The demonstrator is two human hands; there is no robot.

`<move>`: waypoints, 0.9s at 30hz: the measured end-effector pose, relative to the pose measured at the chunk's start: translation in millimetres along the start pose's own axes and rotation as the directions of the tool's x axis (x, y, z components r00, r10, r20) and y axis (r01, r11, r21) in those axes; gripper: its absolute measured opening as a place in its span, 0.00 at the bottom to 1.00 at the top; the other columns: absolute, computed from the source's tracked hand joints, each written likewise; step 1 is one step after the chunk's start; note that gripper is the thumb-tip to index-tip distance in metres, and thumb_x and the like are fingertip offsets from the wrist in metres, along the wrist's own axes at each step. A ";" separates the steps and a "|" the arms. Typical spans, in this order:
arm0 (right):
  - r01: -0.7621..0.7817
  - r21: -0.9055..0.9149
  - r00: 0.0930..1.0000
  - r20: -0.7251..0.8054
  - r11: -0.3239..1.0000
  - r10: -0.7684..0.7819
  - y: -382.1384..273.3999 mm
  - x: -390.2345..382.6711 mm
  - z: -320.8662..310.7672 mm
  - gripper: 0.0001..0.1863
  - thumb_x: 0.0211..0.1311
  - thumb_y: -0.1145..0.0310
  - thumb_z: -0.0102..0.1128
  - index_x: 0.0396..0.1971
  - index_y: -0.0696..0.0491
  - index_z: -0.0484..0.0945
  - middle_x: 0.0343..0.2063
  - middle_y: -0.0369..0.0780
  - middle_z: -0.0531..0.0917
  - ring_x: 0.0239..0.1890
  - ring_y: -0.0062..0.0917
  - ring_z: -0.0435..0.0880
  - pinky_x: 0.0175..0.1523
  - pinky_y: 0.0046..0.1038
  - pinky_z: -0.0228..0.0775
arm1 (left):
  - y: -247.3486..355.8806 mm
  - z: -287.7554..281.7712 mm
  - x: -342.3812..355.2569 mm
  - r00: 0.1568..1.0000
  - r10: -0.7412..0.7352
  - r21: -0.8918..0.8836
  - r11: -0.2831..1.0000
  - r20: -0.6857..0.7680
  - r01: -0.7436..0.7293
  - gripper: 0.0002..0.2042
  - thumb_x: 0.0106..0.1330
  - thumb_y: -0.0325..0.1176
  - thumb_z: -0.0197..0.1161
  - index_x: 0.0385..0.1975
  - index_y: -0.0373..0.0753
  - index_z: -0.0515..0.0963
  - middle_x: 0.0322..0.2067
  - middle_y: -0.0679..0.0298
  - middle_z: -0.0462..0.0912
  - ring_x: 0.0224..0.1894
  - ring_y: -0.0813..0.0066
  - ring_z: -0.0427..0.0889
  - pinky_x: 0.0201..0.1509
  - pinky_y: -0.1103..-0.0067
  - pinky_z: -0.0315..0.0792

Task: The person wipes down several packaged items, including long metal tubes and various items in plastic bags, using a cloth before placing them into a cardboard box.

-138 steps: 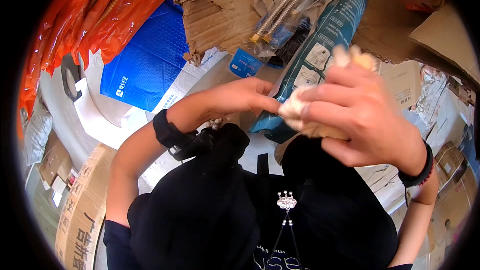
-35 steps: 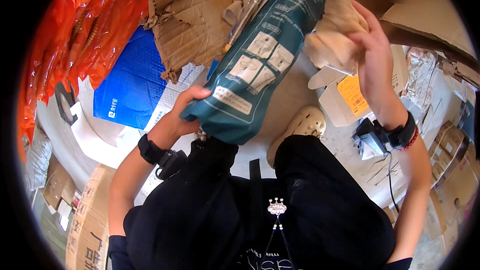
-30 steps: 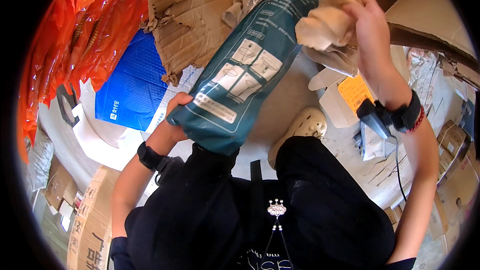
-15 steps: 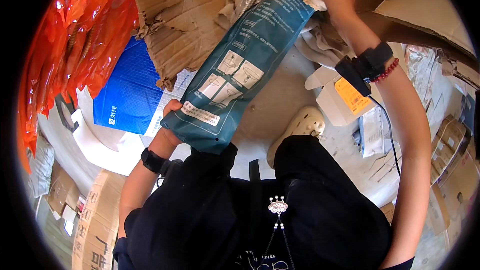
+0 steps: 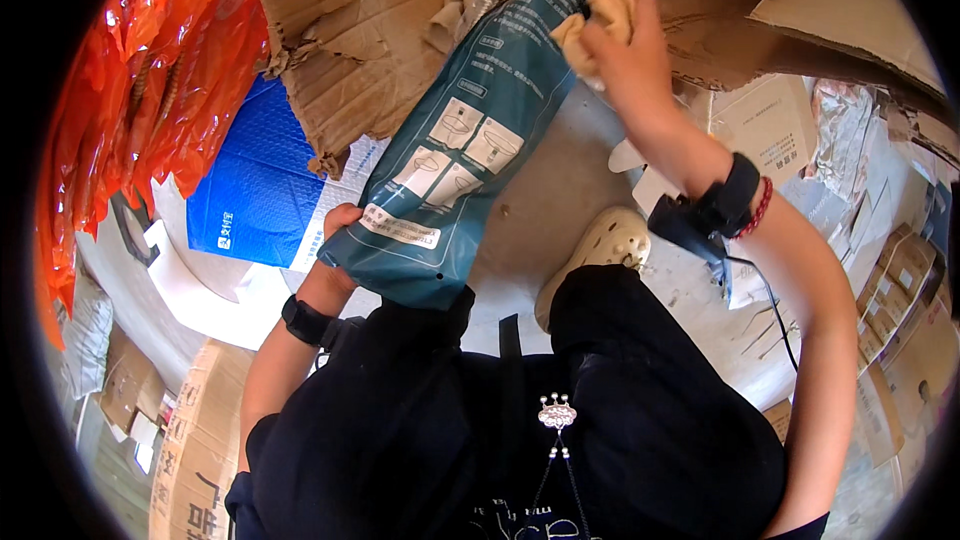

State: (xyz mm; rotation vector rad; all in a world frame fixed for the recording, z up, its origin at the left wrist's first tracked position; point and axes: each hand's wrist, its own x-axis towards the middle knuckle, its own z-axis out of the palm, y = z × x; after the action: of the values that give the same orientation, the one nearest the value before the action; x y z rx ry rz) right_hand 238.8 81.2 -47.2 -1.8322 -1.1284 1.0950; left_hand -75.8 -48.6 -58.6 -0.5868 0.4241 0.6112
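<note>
A long dark teal plastic package (image 5: 520, 90) slants from my lap up toward the top of the view. White pictures and print cover its face. My left hand (image 5: 338, 258) grips its lower left edge, the thumb on top and the other fingers hidden beneath. Near the upper right side of the package, my right hand (image 5: 632, 55) is closed round a crumpled pale yellow cloth (image 5: 606, 2). The cloth lies over the package's edge; whether it presses on the surface I cannot tell.
Torn brown cardboard (image 5: 370, 30) lies beyond the package, beside a blue padded mailer (image 5: 250, 180) and shiny orange plastic bags (image 5: 160, 70). An opened carton (image 5: 765, 125) stands at right. A long cardboard box (image 5: 195, 430) is at lower left. My cream clog (image 5: 605, 245) rests on the floor.
My right hand has moved left and slightly down with the cloth, in from the package's far right edge. The package has barely shifted, and my left hand keeps its place.
</note>
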 end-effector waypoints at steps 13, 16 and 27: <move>0.143 -0.087 0.935 0.339 0.986 -0.106 -22.2 -85.7 9.2 0.30 0.45 0.72 0.52 0.55 0.50 0.67 0.47 0.48 0.68 0.51 0.39 0.68 0.58 0.30 0.58 | 1.8 1.5 0.7 0.997 0.048 0.163 0.986 -0.053 -0.039 0.34 0.52 0.37 0.54 0.60 0.27 0.55 0.56 0.40 0.63 0.56 0.46 0.67 0.62 0.59 0.60; 0.160 -0.015 0.928 0.342 0.987 -0.145 -20.9 -95.4 11.3 0.29 0.45 0.72 0.52 0.54 0.50 0.66 0.47 0.47 0.67 0.51 0.38 0.67 0.58 0.31 0.58 | -1.5 7.3 3.6 0.999 0.044 0.167 0.985 -0.026 -0.039 0.34 0.52 0.37 0.54 0.60 0.27 0.56 0.56 0.40 0.64 0.56 0.47 0.68 0.62 0.60 0.60; 0.509 -0.061 0.732 0.555 0.858 -0.395 -2.4 -127.4 5.5 0.32 0.40 0.77 0.60 0.51 0.38 0.71 0.51 0.49 0.64 0.53 0.46 0.65 0.57 0.38 0.63 | 4.3 2.1 0.1 0.998 -0.027 0.125 0.992 -0.052 0.034 0.34 0.52 0.38 0.53 0.59 0.26 0.57 0.55 0.40 0.66 0.55 0.47 0.69 0.63 0.61 0.60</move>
State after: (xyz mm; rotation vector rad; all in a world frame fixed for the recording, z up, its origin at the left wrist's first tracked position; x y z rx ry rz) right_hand 200.0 -34.5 -10.1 -1.2897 -1.9673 1.2383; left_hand -78.1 -44.4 -58.7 -0.4878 0.4969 0.5368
